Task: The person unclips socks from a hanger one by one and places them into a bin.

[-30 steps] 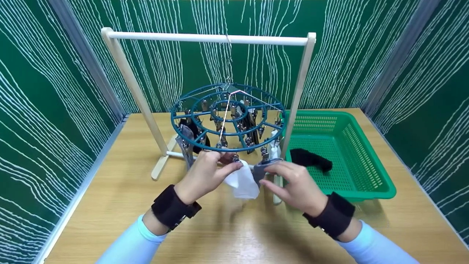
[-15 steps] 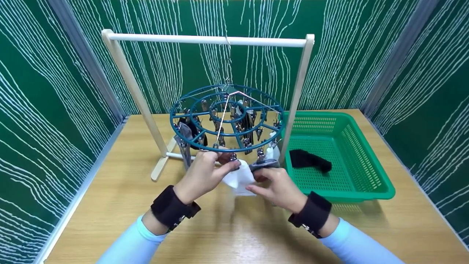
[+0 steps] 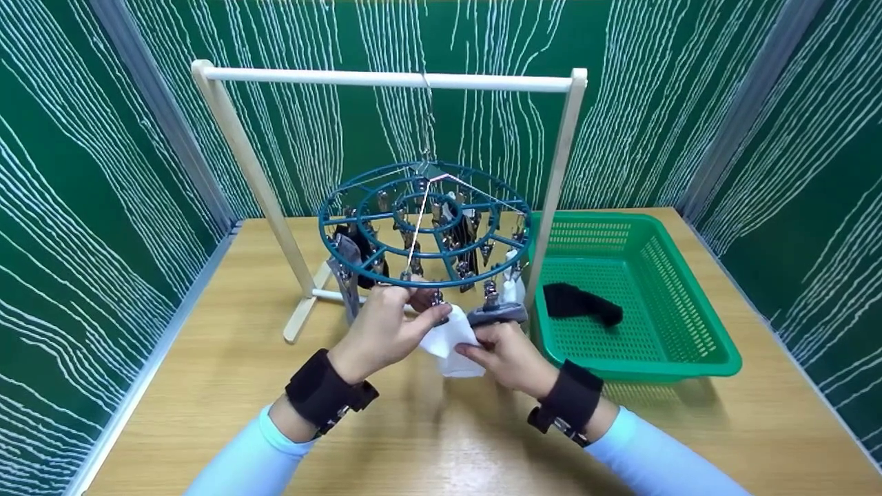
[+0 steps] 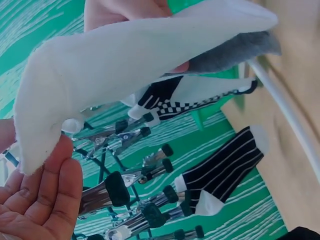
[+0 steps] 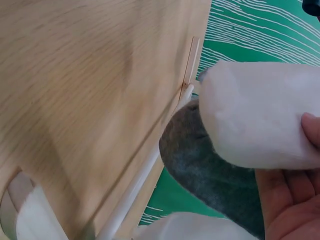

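Head pic bright w/ glare on tbl (image 3: 455,448); wrist pics slightly hazy.

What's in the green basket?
Inside the green basket lies a black cloth item. Whatever is under it is covered, and the stand's right post hides a strip of the basket's left side.

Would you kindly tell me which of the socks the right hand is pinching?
The plain white sock at the front of the round rack: the right hand pinches it, while the grey sock beside it hangs from a clip.
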Demonstrator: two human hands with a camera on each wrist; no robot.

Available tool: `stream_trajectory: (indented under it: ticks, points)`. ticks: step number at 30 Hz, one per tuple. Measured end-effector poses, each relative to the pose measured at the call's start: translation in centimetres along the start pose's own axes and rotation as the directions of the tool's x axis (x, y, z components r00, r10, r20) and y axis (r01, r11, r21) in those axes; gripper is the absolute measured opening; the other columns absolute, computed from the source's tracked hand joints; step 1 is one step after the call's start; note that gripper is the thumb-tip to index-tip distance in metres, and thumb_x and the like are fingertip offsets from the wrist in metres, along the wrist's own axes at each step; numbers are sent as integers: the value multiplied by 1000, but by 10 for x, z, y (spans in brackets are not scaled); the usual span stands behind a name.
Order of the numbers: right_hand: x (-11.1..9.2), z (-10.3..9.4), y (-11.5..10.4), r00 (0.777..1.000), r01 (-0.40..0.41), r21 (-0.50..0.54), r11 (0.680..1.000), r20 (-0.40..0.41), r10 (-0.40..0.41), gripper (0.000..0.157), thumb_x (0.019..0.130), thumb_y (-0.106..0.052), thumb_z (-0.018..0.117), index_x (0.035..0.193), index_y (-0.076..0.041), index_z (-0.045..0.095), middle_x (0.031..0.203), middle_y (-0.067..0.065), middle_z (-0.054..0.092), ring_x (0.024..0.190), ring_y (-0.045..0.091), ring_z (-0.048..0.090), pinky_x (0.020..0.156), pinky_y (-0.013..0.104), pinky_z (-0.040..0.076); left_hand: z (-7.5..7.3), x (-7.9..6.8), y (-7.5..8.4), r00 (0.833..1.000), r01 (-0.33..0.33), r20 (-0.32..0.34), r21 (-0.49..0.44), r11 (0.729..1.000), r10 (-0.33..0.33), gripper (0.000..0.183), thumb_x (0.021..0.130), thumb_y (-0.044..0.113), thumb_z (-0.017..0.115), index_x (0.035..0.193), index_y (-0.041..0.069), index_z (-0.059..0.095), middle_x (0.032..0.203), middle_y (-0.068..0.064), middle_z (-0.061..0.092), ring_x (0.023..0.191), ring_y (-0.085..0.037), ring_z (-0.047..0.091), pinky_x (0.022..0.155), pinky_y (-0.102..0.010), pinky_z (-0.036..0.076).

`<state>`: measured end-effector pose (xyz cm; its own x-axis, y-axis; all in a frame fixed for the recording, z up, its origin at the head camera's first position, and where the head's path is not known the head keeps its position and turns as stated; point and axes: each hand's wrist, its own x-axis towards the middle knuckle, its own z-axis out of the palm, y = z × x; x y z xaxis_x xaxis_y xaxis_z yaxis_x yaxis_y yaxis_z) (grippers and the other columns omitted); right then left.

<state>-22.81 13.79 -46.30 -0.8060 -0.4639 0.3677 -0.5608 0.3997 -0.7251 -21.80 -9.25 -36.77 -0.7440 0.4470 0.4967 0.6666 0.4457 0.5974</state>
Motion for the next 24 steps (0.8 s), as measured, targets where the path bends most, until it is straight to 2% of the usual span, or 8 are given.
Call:
stream_trajectory:
  ticks: [3,10,17,19,22,24]
  points:
    - [-1,1,1,1000,0,-2,1000,-11,0,11,98,-1,78,89,6,80,105,22,79,95,31,74,84,48,68,0,-1,-1,1000,-11,-4,-15,1000,11,12,103,13,74,100,2,78,91,-11,80,84,-22,77,77,-34,65]
    - [-3,4,4,999,8,-28,1000,-39,-9,14,97,0,79,84,5,79,104,19,79,93,25,71,82,41,67,-1,-2,-2,999,-31,-17,-30,999,31,10,103,9,74,101,0,77,94,-12,80,87,-24,78,81,-44,67]
    - [-8,5,13,999,4,-23,1000,-49,-5,18,97,0,79,79,1,77,93,13,78,82,13,62,74,28,60,-3,-3,-2,999,-18,-28,-17,1000,17,12,101,9,75,103,-2,79,95,-13,82,91,-26,80,86,-47,67]
    - [-10,4,16,998,15,-19,1000,-56,-16,16,96,1,79,80,2,77,92,13,77,82,12,62,73,27,58,-4,-3,-1,999,-13,-33,-9,1000,13,15,101,10,75,105,-4,80,95,-13,83,91,-27,80,86,-47,67]
    - [-11,3,20,997,42,-23,999,-63,-43,7,95,4,77,92,1,82,99,13,80,90,17,70,81,29,61,-5,-4,-1,999,-11,-38,-8,1000,11,14,102,10,75,104,-3,80,94,-13,83,89,-26,80,84,-46,66]
    - [-11,2,21,997,59,-12,998,-54,-60,16,95,7,74,103,-2,84,109,13,81,101,25,74,91,34,63,-6,-4,-1,999,-14,-41,-8,1000,14,13,101,10,76,102,-1,80,93,-12,82,87,-24,79,82,-42,66]
